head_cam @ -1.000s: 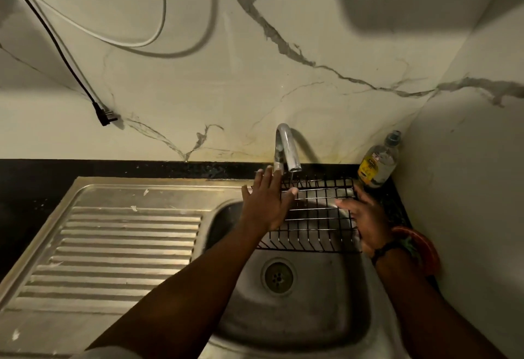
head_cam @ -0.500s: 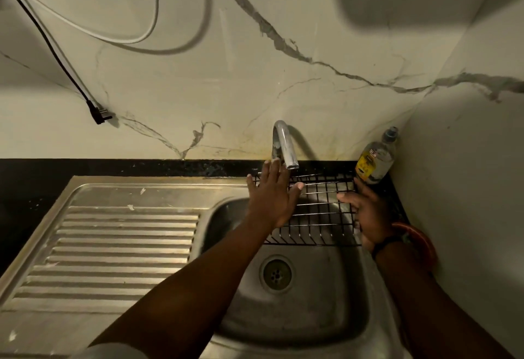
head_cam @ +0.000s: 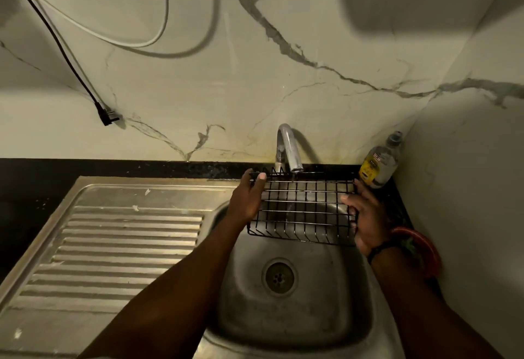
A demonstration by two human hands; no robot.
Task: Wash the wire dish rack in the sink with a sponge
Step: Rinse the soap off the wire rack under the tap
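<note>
A black wire dish rack is held over the back of the steel sink, under the tap. A thin stream of water falls from the spout onto its grid. My left hand grips the rack's left end, thumb over the top wire. My right hand grips the right end, fingers curled round the side wires. No sponge shows in view.
A ridged steel drainboard lies left of the basin. A clear bottle with a yellow label stands in the back right corner. An orange-rimmed object sits by my right wrist. Cables and a black plug hang on the marble wall.
My left hand slid from lying flat on the rack's grid to its left end and now grips it. The rack's grid is now uncovered under the running water.
</note>
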